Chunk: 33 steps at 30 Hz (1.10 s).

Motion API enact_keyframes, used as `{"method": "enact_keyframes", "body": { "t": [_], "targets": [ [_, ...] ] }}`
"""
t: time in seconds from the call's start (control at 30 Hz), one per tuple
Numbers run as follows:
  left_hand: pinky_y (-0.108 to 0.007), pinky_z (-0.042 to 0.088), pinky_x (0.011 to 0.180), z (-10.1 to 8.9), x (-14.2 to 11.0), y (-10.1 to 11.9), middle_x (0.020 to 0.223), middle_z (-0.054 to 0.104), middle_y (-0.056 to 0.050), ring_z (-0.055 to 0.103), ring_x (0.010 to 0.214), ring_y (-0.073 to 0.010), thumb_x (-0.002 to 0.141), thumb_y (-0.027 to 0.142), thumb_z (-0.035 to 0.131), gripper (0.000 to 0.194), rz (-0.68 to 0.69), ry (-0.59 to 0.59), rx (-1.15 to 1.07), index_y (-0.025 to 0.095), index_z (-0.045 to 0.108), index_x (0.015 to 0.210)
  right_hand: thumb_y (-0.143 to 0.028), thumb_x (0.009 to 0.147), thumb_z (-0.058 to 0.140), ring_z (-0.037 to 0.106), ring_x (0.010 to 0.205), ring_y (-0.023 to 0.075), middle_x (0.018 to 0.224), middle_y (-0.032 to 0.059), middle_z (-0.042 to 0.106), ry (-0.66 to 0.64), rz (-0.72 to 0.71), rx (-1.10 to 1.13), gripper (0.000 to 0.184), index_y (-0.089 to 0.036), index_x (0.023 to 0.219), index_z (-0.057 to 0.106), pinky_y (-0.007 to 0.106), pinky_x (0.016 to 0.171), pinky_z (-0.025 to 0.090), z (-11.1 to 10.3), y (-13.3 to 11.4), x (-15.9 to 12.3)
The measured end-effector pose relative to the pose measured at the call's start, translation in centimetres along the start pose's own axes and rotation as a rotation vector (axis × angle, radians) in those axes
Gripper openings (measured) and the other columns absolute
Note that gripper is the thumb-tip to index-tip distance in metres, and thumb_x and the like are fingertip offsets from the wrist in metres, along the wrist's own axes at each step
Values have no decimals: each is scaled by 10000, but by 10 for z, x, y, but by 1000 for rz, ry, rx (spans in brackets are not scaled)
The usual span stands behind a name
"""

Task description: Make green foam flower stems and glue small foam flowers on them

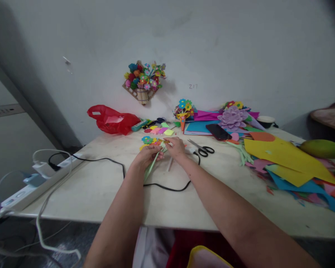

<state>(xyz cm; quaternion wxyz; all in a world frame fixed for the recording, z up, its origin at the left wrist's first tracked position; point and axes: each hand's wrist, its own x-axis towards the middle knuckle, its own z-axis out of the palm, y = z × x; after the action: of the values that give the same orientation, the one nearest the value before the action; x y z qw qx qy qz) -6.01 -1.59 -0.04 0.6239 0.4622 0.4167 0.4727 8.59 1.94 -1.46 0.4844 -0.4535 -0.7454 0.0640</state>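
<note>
Over the middle of the table, my left hand (148,155) pinches a long light green strip (153,166), whose lower part trails down toward me. My right hand (175,147) meets it from the other side, fingers closed near the strip's upper end; a small yellowish piece shows by those fingertips, too small to name. Just behind the hands lie colourful cut-out flowers (147,140), blue, green and yellow, partly hidden. Below the right hand is a thin white stick (169,164). Black-handled scissors (203,149) rest to the right, apart from the hand.
A black cable (167,189) loops across the table from the power strip (41,186) at left. Behind are a red plastic bag (111,120) and a small flower bouquet (182,115). Rightward lie a phone (218,131), a purple flower (233,118) and yellow foam sheets (284,156).
</note>
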Motion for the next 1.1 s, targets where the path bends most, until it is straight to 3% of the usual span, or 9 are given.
{"method": "enact_keyframes", "body": {
  "t": [0.73,0.93,1.1],
  "targets": [
    [-175,419,409,-3,2,-3,546,599,-45,546,429,-95,720,166,597,75,71,0,17,99,592,754,-193,729,510,532,828,194,821,63,649,-89,-6,-70,188,-180,820,673,292,747,363,0,-2,0],
    [-164,405,400,-6,5,-5,549,595,-34,537,426,-83,718,167,602,65,90,-27,29,110,574,732,-199,725,510,536,841,204,827,78,647,-103,25,-44,199,-170,830,676,300,751,374,1,-3,-2],
    [-158,400,392,-3,4,-2,546,585,-21,519,414,-69,720,176,612,85,105,17,0,104,578,752,-130,683,491,541,882,184,952,55,645,-33,68,109,333,-184,978,636,302,805,377,2,-3,-2]
  ]
}}
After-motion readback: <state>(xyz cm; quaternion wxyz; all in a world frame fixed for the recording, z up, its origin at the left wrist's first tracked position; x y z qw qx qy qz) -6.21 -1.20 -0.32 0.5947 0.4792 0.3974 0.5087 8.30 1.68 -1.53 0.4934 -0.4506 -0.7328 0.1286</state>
